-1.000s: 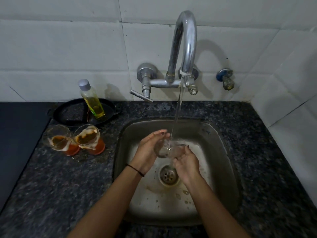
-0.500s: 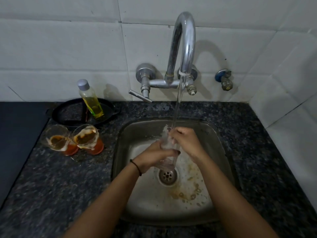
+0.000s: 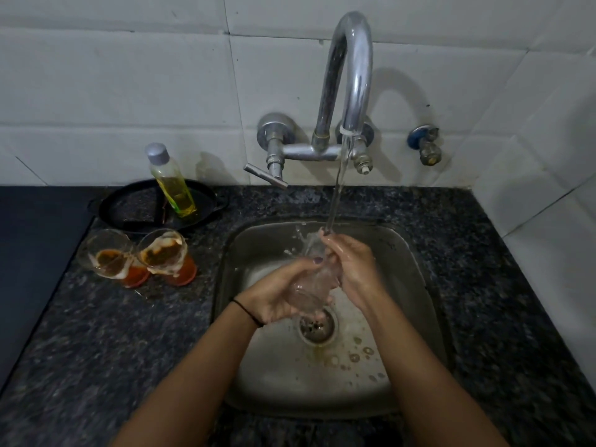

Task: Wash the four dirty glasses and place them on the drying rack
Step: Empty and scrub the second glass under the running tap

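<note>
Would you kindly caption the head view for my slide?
Left hand and right hand rinse a clear glass under a running chrome tap.

Steel-grey sink [image 3: 419, 243]. Left of sink: grey-speckled black counter [image 3: 129, 333], yellow-filled clear bottle [image 3: 174, 188], orange-brown stains in near glass [image 3: 164, 253] and far glass [image 3: 108, 258]. Behind sink: white tiles [image 3: 113, 91], silver tap [image 3: 354, 59].

faucet [image 3: 351, 59]: polished metal, glossy, mirror-like. sink [image 3: 419, 285]: dull brushed steel, wet, stained near the drain. countertop [image 3: 96, 333]: dark speckled stone, smooth, low sheen. wall tiles [image 3: 113, 75]: white ceramic, smooth, satin. clear glass [image 3: 309, 285]: transparent, wet. two dirty glasses [image 3: 106, 256]: transparent glass, smeared orange-brown. bottle [image 3: 174, 188]: clear plastic, matt grey cap. pan [image 3: 135, 208]: matt black.
</note>
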